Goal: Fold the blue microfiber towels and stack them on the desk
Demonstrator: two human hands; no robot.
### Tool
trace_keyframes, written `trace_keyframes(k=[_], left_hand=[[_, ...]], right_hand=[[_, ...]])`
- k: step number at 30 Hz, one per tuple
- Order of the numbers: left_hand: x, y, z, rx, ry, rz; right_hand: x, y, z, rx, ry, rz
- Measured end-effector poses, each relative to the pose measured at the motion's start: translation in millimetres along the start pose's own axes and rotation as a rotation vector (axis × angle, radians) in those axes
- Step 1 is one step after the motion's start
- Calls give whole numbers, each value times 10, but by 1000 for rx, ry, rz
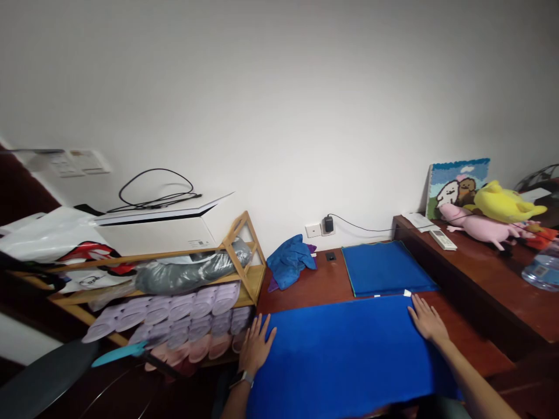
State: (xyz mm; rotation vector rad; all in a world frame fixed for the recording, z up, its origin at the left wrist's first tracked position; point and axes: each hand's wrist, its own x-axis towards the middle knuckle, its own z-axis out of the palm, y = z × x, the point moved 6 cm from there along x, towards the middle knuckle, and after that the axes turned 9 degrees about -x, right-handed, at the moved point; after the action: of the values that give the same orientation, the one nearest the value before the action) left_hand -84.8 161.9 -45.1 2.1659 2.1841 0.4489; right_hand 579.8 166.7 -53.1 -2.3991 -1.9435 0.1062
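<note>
A large blue cloth lies spread flat over the front of the reddish-brown desk. My left hand rests on its left edge with the fingers apart. On the cloth's upper right corner, beside a small white tag, my right hand lies with its fingers spread. Behind the large cloth sits a folded blue cloth with a green edge. A crumpled blue cloth with purple beneath it is near the wall at the left.
A wooden rack with slippers and a white box stands left. On the raised right surface are a remote, plush toys, a picture and a bottle. A black plug is in the wall.
</note>
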Motion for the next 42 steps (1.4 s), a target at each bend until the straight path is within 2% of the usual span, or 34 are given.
trace_keyframes(k=[2,4,7,9,11,14,16,17,18,20,22,24,26,28,29,30,32,34,36,38,39,40,41,42], left_hand=[[-3,-36,-31,8,4,-8],[3,-6,-61,24,-5,-18],[-23,160,-113,30,7,10],[-85,438,-120,-4,32,95],[-177,866,-65,-64,19,211],[-312,1562,94,-150,-65,348],[-363,1835,179,-183,-117,389],[-374,1865,203,-190,-134,391],[-377,1814,211,-188,-144,377],[-368,1492,180,-159,-139,304],[-364,981,100,-107,-106,192],[-384,461,-7,-53,-65,90],[-418,87,-104,-13,-44,23],[-448,-45,-174,6,-36,11],[-461,-8,-200,5,-22,25],[-478,94,-223,-2,3,50],[-543,467,-245,-36,68,123],[-669,988,-211,-89,94,229],[-853,1512,-122,-140,39,372],[-1048,1832,-36,-173,-35,472],[-1128,1866,-7,-179,-63,480],[-1193,1811,10,-176,-80,459],[-1242,1672,14,-166,-88,413],[-1283,1465,5,-149,-83,347]], right_hand=[[26,142,-20,-2,-1,21],[31,142,-46,-4,2,47],[-44,-107,-128,-11,57,83],[-186,-519,-196,-3,129,20],[-407,-1124,-224,37,170,-140],[-776,-2049,-150,139,108,-376],[-924,-2406,-81,156,64,-443],[-948,-2463,-53,150,55,-450],[-936,-2431,-31,137,51,-444],[-826,-2121,-1,104,51,-398],[-650,-1551,19,64,46,-303],[-470,-866,27,18,42,-167],[-336,-264,16,-14,31,-35],[-281,74,-25,-27,24,53],[-292,107,-63,-31,36,75],[-335,39,-111,-32,60,79],[-524,-386,-211,-13,143,14],[-852,-1106,-257,60,222,-170],[-1273,-1892,-211,165,240,-421],[-1677,-2484,-112,238,227,-649],[-1821,-2643,-57,255,213,-717],[-1909,-2699,0,260,191,-750],[-1937,-2654,51,255,164,-748],[-1907,-2512,97,241,135,-709]])
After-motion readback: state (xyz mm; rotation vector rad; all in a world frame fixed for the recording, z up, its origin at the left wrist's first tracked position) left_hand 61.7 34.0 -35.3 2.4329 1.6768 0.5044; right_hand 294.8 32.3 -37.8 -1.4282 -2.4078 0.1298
